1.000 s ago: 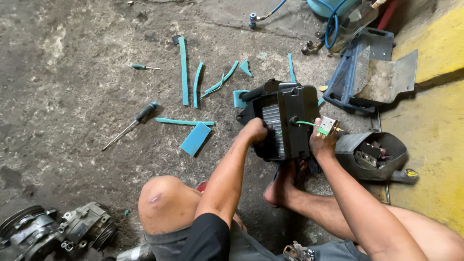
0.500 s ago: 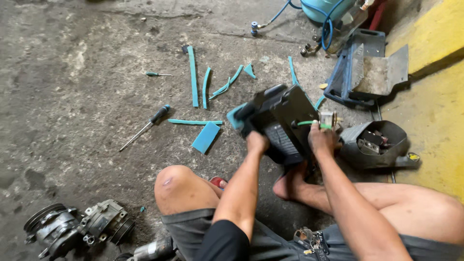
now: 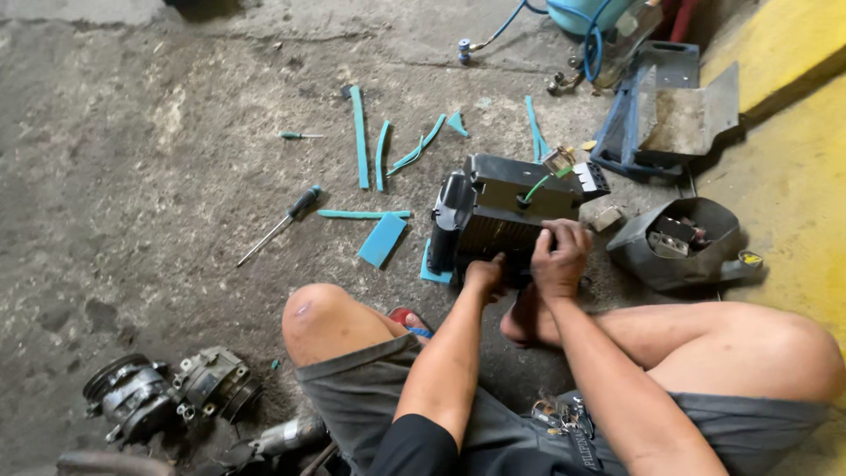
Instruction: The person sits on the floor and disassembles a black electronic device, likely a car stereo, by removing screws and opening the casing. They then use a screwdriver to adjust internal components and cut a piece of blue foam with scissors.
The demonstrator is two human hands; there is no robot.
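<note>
I'm watching both hands gripping the black housing [image 3: 507,216] on the concrete floor [image 3: 176,176], just ahead of the knees. Left hand [image 3: 485,275] is clutching its near lower edge, right hand [image 3: 558,257] clenching beside it; long axis is running left-right

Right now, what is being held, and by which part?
Both hands, left and right, grip the black plastic housing along its near lower edge.

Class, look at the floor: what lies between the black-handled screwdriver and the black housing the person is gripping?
In the head view, between the screwdriver and the black housing lie a flat teal foam pad and a thin teal strip on the concrete.
</note>
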